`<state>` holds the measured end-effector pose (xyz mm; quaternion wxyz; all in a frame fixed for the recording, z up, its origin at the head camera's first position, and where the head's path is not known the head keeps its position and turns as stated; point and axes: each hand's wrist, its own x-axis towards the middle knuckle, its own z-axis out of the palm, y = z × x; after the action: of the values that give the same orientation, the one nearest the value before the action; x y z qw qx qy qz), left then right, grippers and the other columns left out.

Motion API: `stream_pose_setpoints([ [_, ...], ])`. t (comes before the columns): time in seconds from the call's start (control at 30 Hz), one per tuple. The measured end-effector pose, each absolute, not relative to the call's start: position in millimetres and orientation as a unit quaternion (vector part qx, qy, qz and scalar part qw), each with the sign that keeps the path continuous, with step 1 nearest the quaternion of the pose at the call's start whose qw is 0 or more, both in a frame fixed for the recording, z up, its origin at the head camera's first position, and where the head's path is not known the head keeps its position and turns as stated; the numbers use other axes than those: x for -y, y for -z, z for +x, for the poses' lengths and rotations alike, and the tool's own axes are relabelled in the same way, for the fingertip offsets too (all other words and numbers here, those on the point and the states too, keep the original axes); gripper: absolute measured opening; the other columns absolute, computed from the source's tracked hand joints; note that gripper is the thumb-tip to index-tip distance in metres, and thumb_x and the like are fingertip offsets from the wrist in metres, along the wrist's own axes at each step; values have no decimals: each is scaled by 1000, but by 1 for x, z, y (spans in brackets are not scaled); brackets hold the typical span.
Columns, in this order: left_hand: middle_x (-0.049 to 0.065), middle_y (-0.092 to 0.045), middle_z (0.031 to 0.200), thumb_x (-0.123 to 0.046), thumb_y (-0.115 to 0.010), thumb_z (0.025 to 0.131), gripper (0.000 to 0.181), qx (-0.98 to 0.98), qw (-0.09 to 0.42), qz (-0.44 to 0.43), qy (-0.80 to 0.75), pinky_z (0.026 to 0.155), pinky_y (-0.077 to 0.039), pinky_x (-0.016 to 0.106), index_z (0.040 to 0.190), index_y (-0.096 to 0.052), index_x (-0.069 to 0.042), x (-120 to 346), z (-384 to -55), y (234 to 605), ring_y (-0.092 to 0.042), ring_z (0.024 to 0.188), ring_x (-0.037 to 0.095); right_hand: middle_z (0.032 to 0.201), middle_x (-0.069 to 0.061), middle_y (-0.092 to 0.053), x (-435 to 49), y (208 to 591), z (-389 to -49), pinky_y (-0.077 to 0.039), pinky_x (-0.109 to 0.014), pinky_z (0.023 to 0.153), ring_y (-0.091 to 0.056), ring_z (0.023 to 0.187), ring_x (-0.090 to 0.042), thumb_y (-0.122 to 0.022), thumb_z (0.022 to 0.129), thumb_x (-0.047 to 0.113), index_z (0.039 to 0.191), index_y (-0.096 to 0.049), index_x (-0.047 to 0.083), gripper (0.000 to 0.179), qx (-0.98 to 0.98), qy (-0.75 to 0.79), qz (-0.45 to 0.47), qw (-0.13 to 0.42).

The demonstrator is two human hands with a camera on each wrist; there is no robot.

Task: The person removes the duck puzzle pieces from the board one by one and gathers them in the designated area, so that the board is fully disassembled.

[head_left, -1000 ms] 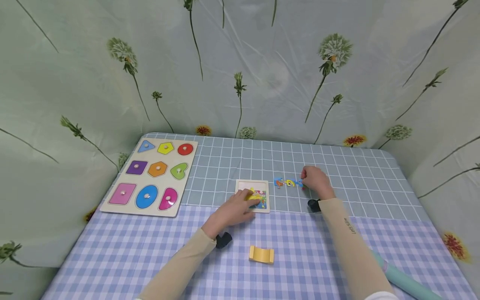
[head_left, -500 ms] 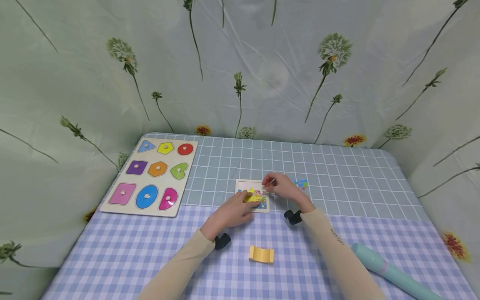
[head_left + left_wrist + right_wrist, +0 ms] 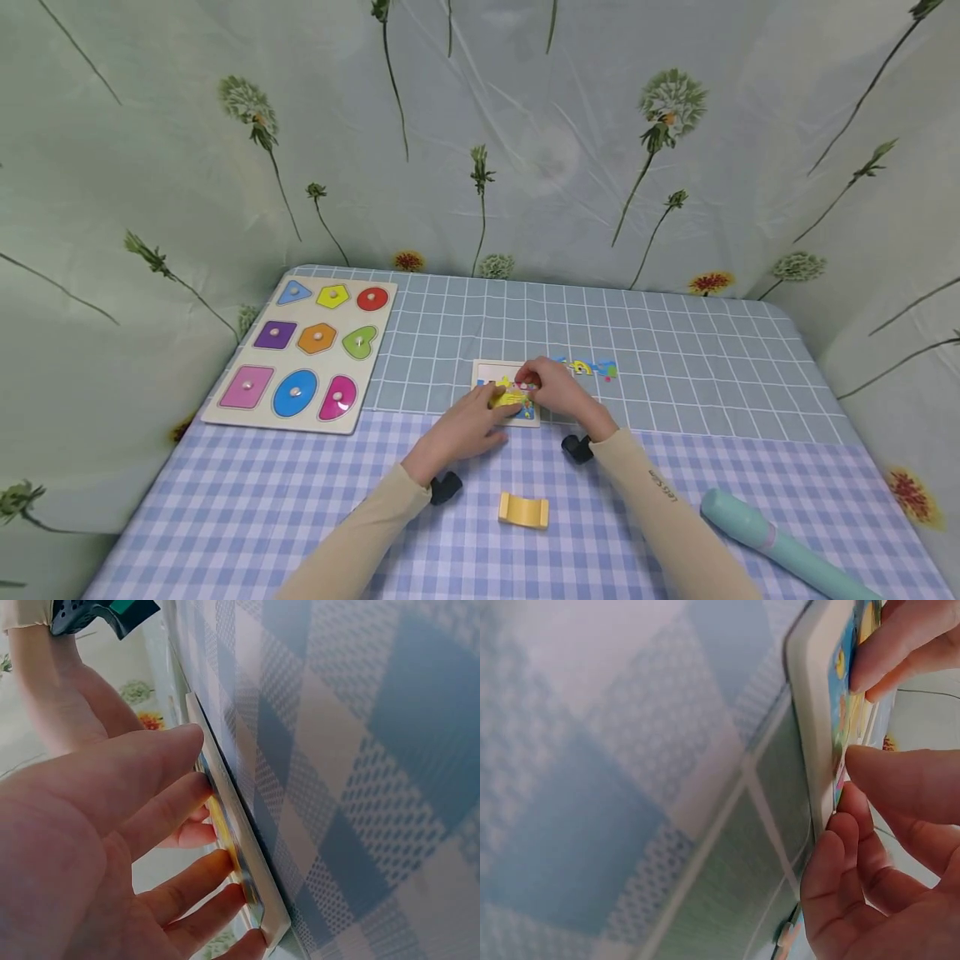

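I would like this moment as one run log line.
left hand: fingers on puzzle tray | right hand: at tray's right side, grip unclear | loose pieces: right of tray, gridded surface

Around the far side and both ends, a pale grey-green backdrop, printed with green dandelions on long dark stems and, lower down, small red-and-yellow flowers. Creases finely toward the middle. Just in front of it, a broad table with rounded far corners, dressed in two patterns: on the far part, a grey-blue cloth ruled with thin white lines; on the near part, a blue-and-white checked cloth, with dotted texture visible up close in both wrist views. Soft, even light, with a faint sheen on the backdrop's folds.
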<state>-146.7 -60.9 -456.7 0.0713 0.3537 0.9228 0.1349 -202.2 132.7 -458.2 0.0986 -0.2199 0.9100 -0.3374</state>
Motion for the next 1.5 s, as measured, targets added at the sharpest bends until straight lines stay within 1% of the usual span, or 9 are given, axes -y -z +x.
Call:
stream_pose_setpoints([
  [0.17,20,-43,138,-26,-63,93,45,-924,70,353,-132,104,-36,45,137,-55,-16,60,-147,457,-41,128,35,84,-6,-56,-138,458,-201,-45,-33,71,-51,77,-21,-59,72,-13,92,-65,0,25,-888,393,-211,105],
  [0.27,19,-44,138,-27,-63,93,45,-925,71,350,-132,104,-36,44,137,-55,-16,59,-148,457,-42,126,33,83,-5,-54,-141,460,-201,-43,-31,67,-49,74,-20,-56,70,-14,90,-63,5,28,-873,419,-232,94],
  [0.4,19,-44,138,-26,-63,93,45,-926,75,347,-132,104,-36,44,136,-56,-16,59,-149,457,-41,127,33,84,-6,-56,-141,462,-201,-41,-30,64,-48,71,-20,-55,76,-15,94,-61,7,29,-876,405,-247,87],
  [0.57,19,-43,139,-27,-62,94,45,-926,84,344,-131,105,-35,44,137,-55,-16,58,-149,457,-40,129,33,86,-10,-60,-141,457,-196,-41,-30,65,-49,73,-20,-57,83,-11,97,-62,6,22,-887,413,-182,94],
  [0.83,21,-40,141,-27,-62,94,47,-926,94,335,-146,107,-32,44,139,-53,-15,57,-147,455,-39,128,34,90,-13,-58,-179,449,-187,-39,-31,63,-51,79,-25,-53,86,-5,99,-62,2,17,-900,431,-52,46],
  [1.0,20,-42,139,-26,-61,94,47,-925,88,335,-155,105,-34,42,139,-53,-15,57,-147,454,-42,124,31,77,-9,-49,-202,450,-183,-34,-28,54,-42,64,-20,-48,81,-5,98,-63,-2,22,-907,419,35,8],
  [1.13,19,-43,137,-25,-61,94,46,-924,80,340,-153,102,-37,42,138,-54,-15,57,-147,454,-44,121,31,74,-9,-48,-210,453,-179,-32,-29,56,-41,65,-21,-45,78,-4,98,-63,-6,27,-910,407,78,5],
  [1.27,19,-45,134,-24,-62,94,44,-923,72,347,-147,99,-40,43,136,-56,-14,57,-149,454,-46,118,31,76,-11,-48,-213,455,-175,-32,-30,58,-42,69,-26,-44,75,-5,96,-63,-7,28,-918,387,89,-9],
  [1.5,15,-46,128,-25,-62,94,40,-925,64,349,-138,90,-43,42,132,-60,-16,56,-154,455,-47,110,27,70,-13,-45,-214,458,-169,-36,-38,56,-44,66,-32,-45,69,-10,91,-58,-12,25,-929,355,74,-78],
])
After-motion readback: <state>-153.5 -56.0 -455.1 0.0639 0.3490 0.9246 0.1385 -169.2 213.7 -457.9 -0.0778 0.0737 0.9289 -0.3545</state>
